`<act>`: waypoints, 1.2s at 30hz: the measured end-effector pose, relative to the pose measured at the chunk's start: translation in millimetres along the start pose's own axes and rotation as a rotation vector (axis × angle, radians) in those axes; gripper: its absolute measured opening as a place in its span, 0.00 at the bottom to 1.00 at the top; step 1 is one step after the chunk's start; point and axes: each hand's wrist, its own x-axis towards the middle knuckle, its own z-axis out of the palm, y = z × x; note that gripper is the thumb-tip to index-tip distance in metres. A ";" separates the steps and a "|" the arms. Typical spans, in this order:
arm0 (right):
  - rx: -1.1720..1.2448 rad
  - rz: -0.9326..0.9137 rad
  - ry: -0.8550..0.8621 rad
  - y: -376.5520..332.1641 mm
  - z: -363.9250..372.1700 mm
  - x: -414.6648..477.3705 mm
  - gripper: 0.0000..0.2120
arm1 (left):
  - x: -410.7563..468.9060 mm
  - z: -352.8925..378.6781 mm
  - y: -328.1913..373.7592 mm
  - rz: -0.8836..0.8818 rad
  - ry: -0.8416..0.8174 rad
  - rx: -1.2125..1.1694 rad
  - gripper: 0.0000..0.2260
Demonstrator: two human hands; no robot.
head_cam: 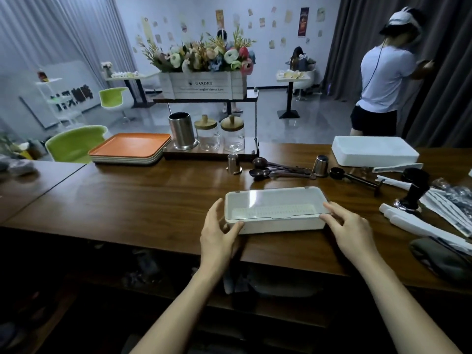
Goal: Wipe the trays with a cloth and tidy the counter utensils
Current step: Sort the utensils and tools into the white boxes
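Two hands are set at opposite ends of a white lidded box (281,224), which is laid lengthwise near the front edge of the tabletop (127,195). The left hand (219,233) is wrapped about the near left corner, thumb laid across the front wall and fingers run up the end, so the box is held fast. The right hand (350,231) is spread, its fingertips only resting against the right end of the clear lid, clamped on nothing. Such bracing is judged to serve squaring the box up or raising its lid, since small tabs are seen along the far edge. Inside, only a perforated drainer can be made out. Loose utensils are scattered behind and to the right: dark spoons (275,169), a black scoop (352,176) and white tongs (397,167). The stacked trays (130,146), orange on top, are parked at the far left, well apart from both hands. No cloth is held; a grey bundle (439,259) at the right edge may be one, though that cannot be told.
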 end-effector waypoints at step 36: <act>0.010 0.197 -0.007 0.3 16.1 10.2 0.30 | 45.3 12.6 5.5 0.072 -0.268 0.161 0.39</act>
